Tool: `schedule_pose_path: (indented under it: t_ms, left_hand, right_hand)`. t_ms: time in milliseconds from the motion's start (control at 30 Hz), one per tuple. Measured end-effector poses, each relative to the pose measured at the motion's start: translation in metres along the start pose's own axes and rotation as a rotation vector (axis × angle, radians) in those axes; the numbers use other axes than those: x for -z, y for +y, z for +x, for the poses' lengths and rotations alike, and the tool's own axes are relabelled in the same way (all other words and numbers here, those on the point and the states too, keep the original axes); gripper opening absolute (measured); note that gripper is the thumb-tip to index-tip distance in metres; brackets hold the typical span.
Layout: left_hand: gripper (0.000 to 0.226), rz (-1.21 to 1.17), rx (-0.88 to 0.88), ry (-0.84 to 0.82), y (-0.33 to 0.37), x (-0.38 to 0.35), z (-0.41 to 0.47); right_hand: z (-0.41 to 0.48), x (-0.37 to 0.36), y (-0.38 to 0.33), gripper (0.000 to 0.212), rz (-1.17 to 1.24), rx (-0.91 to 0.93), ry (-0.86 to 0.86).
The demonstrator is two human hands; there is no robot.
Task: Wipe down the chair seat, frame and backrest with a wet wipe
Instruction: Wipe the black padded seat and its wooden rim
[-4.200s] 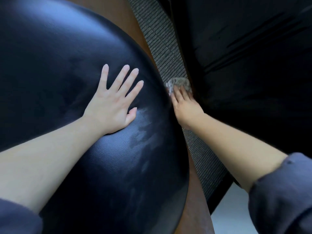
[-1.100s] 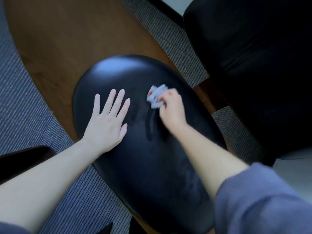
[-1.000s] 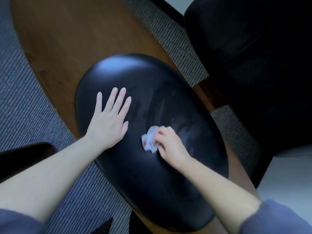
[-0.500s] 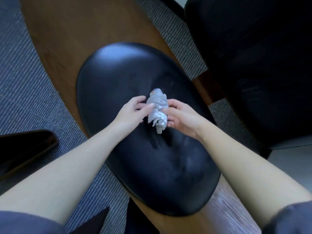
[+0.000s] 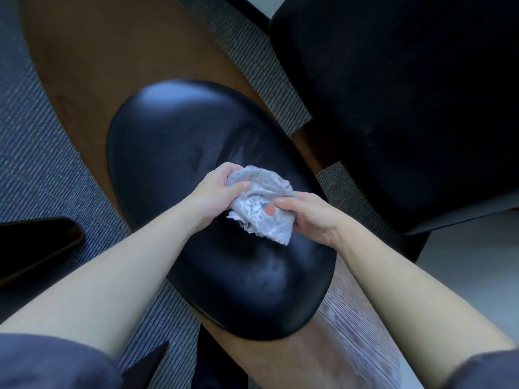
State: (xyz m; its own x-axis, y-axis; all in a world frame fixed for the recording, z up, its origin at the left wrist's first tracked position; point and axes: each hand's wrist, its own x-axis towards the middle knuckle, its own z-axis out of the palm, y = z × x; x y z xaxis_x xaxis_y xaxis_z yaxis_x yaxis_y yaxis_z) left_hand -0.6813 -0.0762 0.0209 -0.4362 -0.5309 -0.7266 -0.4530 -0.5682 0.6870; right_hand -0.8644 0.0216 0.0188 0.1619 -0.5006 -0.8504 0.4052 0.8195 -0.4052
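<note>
A black padded cushion [image 5: 174,153] with damp streaks lies on the chair's curved brown wooden frame [image 5: 112,57] in the middle of the view. Above the cushion I hold a crumpled grey-white wet wipe [image 5: 262,203] between both hands. My left hand [image 5: 217,196] grips its upper left part with curled fingers. My right hand [image 5: 311,217] pinches its right side with thumb and fingers. The wipe hangs partly spread between them, a little above the cushion.
A large black upholstered seat [image 5: 407,102] fills the upper right. Striped grey carpet [image 5: 36,153] lies to the left and under the chair. A dark glossy object [image 5: 36,245] sits at the left edge. Pale floor [image 5: 463,262] shows at the right.
My right hand stopped rubbing the cushion and lifted the wipe. My left hand came off the cushion and took hold of the wipe too. The wipe is more spread out than half a second ago.
</note>
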Motion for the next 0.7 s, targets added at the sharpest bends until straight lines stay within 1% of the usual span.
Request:
schedule_pose_path:
  t_ms: [67,100,133,167,200,233,267,300,333,367,400,467,500,567,600,633,667,700]
  left_hand:
    - [0.016,0.064,-0.006,0.074,-0.003,0.003,0.005]
    - [0.019,0.165,-0.010,0.135,-0.005,0.006,0.008]
    - [0.026,0.374,-0.029,0.198,-0.007,0.010,0.012]
    - [0.037,0.674,-0.055,0.243,-0.009,0.016,0.016]
    - [0.050,0.979,-0.077,0.262,-0.010,0.024,0.021]
    - [0.066,1.231,-0.078,0.258,-0.012,0.034,0.026]
    - [0.081,1.415,-0.062,0.245,-0.014,0.045,0.032]
    - [0.094,1.545,-0.042,0.241,-0.017,0.057,0.038]
    - [0.103,1.640,-0.033,0.245,-0.021,0.068,0.044]
    - [0.108,1.710,-0.038,0.247,-0.026,0.079,0.049]
    - [0.109,1.756,-0.060,0.240,-0.032,0.089,0.053]
    - [0.109,1.787,-0.120,0.206,-0.042,0.102,0.059]
    - [0.109,1.776,-0.145,0.193,-0.046,0.106,0.062]
    - [0.108,1.741,-0.191,0.185,-0.053,0.111,0.068]
    - [0.108,1.725,-0.209,0.181,-0.055,0.112,0.069]
    - [0.108,1.707,-0.219,0.176,-0.055,0.113,0.069]
    - [0.108,1.691,-0.223,0.170,-0.055,0.114,0.069]
    - [0.108,1.684,-0.221,0.163,-0.055,0.116,0.069]
  right_hand:
    - [0.001,-0.001,-0.003,0.038,0.122,-0.009,0.067]
    - [0.006,-0.002,-0.007,0.037,0.094,0.017,0.160]
    - [0.014,-0.002,-0.010,0.035,-0.001,0.079,0.288]
    - [0.022,-0.003,-0.015,0.033,-0.141,0.173,0.432]
    - [0.032,-0.005,-0.021,0.033,-0.274,0.274,0.562]
    - [0.043,-0.008,-0.027,0.037,-0.372,0.370,0.653]
    - [0.054,-0.011,-0.033,0.043,-0.473,0.460,0.711]
    - [0.067,-0.013,-0.038,0.048,-0.576,0.544,0.761]
    - [0.083,-0.014,-0.041,0.052,-0.679,0.609,0.807]
    - [0.102,-0.016,-0.041,0.056,-0.755,0.631,0.832]
    - [0.119,-0.023,-0.042,0.062,-0.806,0.629,0.832]
    - [0.155,-0.041,-0.029,0.076,-0.893,0.570,0.774]
    - [0.168,-0.053,-0.019,0.079,-0.933,0.534,0.757]
    - [0.177,-0.076,0.002,0.077,-0.970,0.528,0.717]
    - [0.172,-0.083,0.012,0.077,-0.974,0.553,0.658]
    - [0.162,-0.086,0.023,0.079,-1.008,0.625,0.547]
    - [0.149,-0.087,0.032,0.081,-1.094,0.703,0.447]
    - [0.137,-0.080,0.044,0.081,-1.168,0.726,0.366]
